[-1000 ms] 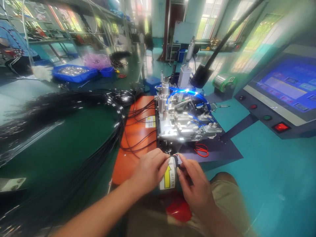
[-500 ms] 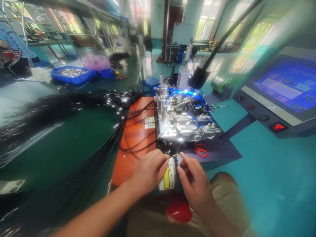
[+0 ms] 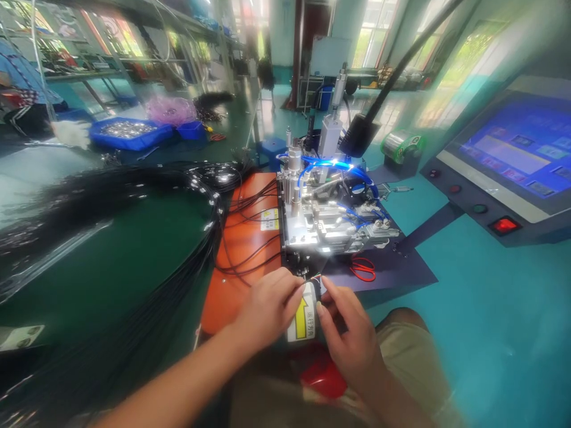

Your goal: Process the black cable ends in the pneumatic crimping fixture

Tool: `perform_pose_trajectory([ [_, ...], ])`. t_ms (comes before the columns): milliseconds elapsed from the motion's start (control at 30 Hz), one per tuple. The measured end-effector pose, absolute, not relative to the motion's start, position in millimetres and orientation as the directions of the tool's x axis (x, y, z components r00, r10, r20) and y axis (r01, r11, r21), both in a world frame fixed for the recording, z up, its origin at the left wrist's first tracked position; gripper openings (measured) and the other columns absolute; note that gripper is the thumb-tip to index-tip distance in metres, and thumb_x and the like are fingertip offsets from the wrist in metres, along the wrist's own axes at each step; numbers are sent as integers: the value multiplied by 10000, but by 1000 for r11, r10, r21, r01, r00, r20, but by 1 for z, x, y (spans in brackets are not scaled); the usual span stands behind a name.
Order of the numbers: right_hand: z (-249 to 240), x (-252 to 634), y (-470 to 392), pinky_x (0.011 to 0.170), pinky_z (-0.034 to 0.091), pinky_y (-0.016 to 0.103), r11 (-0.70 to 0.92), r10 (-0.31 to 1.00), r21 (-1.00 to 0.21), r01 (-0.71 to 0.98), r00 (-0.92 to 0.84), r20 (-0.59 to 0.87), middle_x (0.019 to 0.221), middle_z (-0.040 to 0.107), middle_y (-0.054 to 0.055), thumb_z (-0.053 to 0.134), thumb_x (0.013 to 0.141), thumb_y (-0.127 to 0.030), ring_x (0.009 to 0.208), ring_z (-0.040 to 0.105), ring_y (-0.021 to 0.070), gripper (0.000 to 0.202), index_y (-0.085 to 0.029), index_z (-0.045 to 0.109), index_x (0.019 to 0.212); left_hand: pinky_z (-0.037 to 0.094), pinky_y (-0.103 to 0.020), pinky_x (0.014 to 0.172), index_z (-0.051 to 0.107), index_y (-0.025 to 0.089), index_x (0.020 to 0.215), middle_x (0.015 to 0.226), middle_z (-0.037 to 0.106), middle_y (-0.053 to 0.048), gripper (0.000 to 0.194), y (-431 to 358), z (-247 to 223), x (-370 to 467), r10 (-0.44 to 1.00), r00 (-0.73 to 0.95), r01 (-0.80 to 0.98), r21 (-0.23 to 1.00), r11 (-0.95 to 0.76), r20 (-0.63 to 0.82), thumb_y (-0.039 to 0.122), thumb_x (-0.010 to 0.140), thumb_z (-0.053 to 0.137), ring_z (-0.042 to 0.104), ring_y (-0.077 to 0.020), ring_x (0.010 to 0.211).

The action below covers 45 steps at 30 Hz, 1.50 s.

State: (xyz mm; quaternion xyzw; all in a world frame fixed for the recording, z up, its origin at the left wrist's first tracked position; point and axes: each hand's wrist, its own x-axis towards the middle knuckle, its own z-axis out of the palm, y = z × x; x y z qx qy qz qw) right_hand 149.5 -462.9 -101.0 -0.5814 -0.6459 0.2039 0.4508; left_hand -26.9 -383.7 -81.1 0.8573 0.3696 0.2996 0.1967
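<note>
My left hand (image 3: 275,300) is closed, thumb against forefinger, on a thin black cable (image 3: 308,282). From that pinch the cable's fine coloured wires (image 3: 316,278) stick out to the right. My right hand (image 3: 350,333) is at the wire tips, its forefinger touching or almost touching them. Its thumb stays lower and apart from the forefinger, and the other fingers curl out of sight. Just below the wires is a white label with a yellow arrow (image 3: 301,318). Beyond both hands stands a metal machine (image 3: 330,220) with blue air hoses (image 3: 336,166).
Black cables (image 3: 178,261) lie bundled at left, some crossing the orange plate (image 3: 250,238). Red-handled tool (image 3: 363,268) rests beside the machine. A control screen (image 3: 513,154) stands right, a wire spool (image 3: 402,145) behind. Blue tray (image 3: 129,139) holds small metal parts. Another person sits far left.
My right hand has moved slightly left, bringing its forefinger closer to the wire tips. The left hand keeps its pinch on the cable. The view has shifted a little.
</note>
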Motion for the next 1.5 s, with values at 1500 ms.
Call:
perform_pose_trajectory([
  [1500, -77, 166, -439, 689, 519, 292, 238, 903, -778, 581, 161, 397, 904, 634, 54, 570, 942, -279, 772, 616, 168, 184, -216, 709, 1045, 428, -266, 664, 646, 164, 939, 779, 570, -33, 188, -384, -76, -28, 729, 574, 481, 566, -670, 374, 246, 977, 482, 535, -148, 728],
])
